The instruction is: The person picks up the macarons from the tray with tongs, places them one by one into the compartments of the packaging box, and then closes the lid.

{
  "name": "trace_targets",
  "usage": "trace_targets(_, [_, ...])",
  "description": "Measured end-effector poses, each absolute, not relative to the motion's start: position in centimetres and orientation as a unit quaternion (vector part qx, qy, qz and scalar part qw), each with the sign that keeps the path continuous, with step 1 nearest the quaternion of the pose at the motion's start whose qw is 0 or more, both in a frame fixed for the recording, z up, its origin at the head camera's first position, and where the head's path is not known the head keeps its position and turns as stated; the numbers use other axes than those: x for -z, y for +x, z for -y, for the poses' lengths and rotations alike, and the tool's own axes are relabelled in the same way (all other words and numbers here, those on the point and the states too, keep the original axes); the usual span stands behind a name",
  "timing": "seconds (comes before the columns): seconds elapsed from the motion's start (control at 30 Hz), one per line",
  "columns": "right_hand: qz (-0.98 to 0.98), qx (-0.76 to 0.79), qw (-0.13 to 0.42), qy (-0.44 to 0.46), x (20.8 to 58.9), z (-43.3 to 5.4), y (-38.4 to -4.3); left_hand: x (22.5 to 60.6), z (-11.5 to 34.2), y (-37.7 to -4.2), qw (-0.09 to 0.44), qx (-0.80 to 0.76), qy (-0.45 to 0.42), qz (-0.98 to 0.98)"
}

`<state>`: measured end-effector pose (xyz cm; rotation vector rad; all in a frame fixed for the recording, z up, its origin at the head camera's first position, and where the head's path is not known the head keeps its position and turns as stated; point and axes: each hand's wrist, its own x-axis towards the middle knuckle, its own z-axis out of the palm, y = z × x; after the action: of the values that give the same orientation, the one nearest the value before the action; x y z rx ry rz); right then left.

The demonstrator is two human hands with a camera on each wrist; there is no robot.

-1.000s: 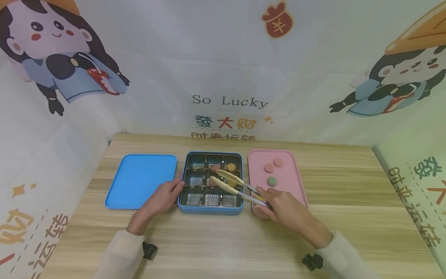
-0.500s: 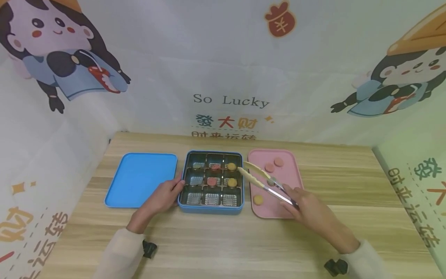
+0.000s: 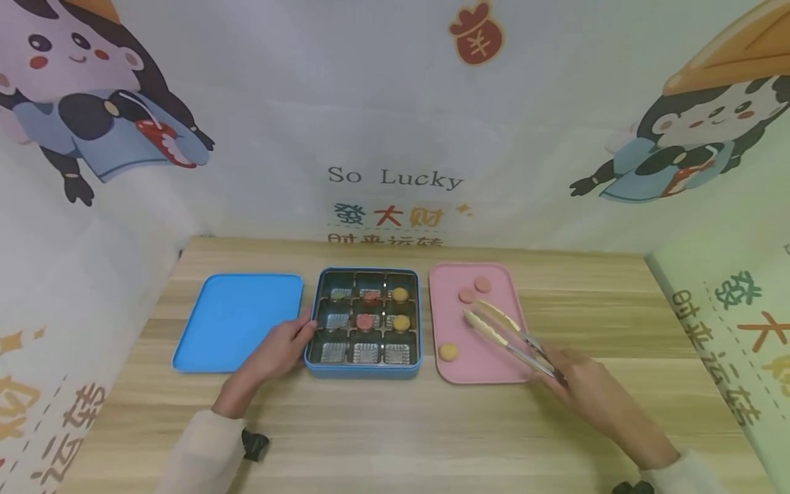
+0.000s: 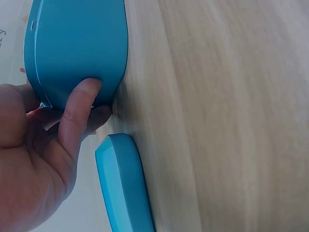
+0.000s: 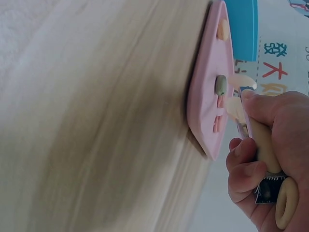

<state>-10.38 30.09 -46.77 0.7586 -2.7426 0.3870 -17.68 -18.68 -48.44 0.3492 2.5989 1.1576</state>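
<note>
My left hand [image 3: 284, 348] grips the left side of a blue box [image 3: 364, 371], its thumb against the wall in the left wrist view. The box's dark divided insert holds yellow cookies [image 3: 401, 322] at right, reddish cookies [image 3: 365, 321] in the centre column and something greenish at top left; the front row has none. My right hand [image 3: 589, 387] holds tongs [image 3: 515, 343] with their pale tips apart over a pink tray [image 3: 487, 363]. Between or just beyond the tips, a green cookie [image 5: 220, 85] shows in the right wrist view. Two pink cookies [image 3: 467, 295] and a yellow cookie [image 3: 448, 352] also lie there.
A shallow blue lid or tray [image 3: 237, 322] lies left of the box, behind my left forearm. Everything rests on a wood-grain table [image 3: 370, 432]. A printed white cloth [image 3: 265, 137] stands behind and along the sides.
The tongs have moved right, from over the box's middle row to above the pink tray, uncovering a reddish cookie in the centre compartment. My left hand keeps its hold on the box.
</note>
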Motion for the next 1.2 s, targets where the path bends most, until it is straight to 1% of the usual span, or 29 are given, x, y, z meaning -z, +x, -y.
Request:
trace_targets(0.2, [0.951,-0.133,0.125,0.248,47.6,-29.8,-10.0,48.4,18.8,-17.5,0.138,-0.403,0.118,-0.897])
trace_targets(0.37, [0.958,-0.126,0.105,0.236,47.7,-29.5,-9.9,48.4,18.6,-17.5,0.132,-0.402,0.117,-0.898])
trace_targets(0.53, [0.961,-0.122,0.096,0.228,47.7,-29.4,-9.8,48.4,18.5,-17.5,0.126,-0.394,0.12,-0.903])
trace_targets(0.8, [0.951,-0.149,0.129,0.237,47.7,-28.2,-10.0,48.4,18.8,-17.5,0.124,-0.387,0.118,-0.906])
trace_targets(1.03, [0.95,-0.154,0.127,0.239,47.5,-26.8,-10.3,48.6,18.7,-17.6,0.107,-0.382,0.133,-0.908])
trace_targets(1.2, [0.945,-0.164,0.127,0.252,47.3,-25.8,-10.7,48.6,18.8,-17.6,0.109,-0.385,0.13,-0.907])
